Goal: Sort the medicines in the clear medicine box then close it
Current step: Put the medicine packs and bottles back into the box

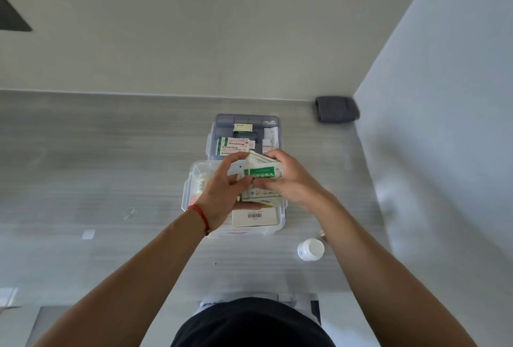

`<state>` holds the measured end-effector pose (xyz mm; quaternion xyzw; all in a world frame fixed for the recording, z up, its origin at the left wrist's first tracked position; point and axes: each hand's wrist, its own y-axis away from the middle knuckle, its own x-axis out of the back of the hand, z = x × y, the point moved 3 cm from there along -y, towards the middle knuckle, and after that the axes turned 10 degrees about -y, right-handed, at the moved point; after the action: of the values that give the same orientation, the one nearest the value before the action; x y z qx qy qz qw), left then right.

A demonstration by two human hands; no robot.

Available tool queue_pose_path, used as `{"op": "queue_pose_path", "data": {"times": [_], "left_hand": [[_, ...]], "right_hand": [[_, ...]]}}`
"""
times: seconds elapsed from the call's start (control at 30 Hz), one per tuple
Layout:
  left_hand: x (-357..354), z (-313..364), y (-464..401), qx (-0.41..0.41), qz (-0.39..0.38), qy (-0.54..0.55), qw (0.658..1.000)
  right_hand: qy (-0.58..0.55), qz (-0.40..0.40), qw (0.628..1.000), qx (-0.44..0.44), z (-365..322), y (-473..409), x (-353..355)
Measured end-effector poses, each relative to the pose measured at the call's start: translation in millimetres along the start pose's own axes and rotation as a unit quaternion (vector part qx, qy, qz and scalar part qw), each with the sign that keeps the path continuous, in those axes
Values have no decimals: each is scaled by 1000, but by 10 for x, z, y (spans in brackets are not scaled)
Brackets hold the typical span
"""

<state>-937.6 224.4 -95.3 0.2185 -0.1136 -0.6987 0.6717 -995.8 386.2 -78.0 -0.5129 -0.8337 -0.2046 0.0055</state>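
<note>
A folded dark grey cloth (336,109) lies in the far right corner of the grey surface (111,166). A small white paper scrap (88,234) lies at left.

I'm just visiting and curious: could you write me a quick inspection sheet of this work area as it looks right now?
Surface: grey wood-grain tabletop, bits of white tape on it.
Job's things: clear plastic medicine box open, holding cartons; bluish compartment tray behind it, with green-and-white cartons; white round pill bottle outside the box.
Clutter: folded dark grey cloth in the far corner.
Hands: left hand and right hand both hold a stack of green-labelled sachets above the box.
Cables: nothing seen.
Surroundings: plain pale walls.
</note>
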Motion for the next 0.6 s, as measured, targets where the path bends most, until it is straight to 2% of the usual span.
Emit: {"op": "queue_pose_path", "data": {"times": [0.1,0.27,0.47,0.6], "left_hand": [[112,-130,-20,22,80,45,996],[239,-311,-103,103,219,46,969],[96,-218,-221,106,269,-74,954],[76,-264,-188,104,285,-145,942]], "right_hand": [[81,45,996,15,-22,-12,-36],[96,108,989,19,15,37,225],[38,164,986,-13,225,199,552],[41,198,979,-27,443,415,759]]}}
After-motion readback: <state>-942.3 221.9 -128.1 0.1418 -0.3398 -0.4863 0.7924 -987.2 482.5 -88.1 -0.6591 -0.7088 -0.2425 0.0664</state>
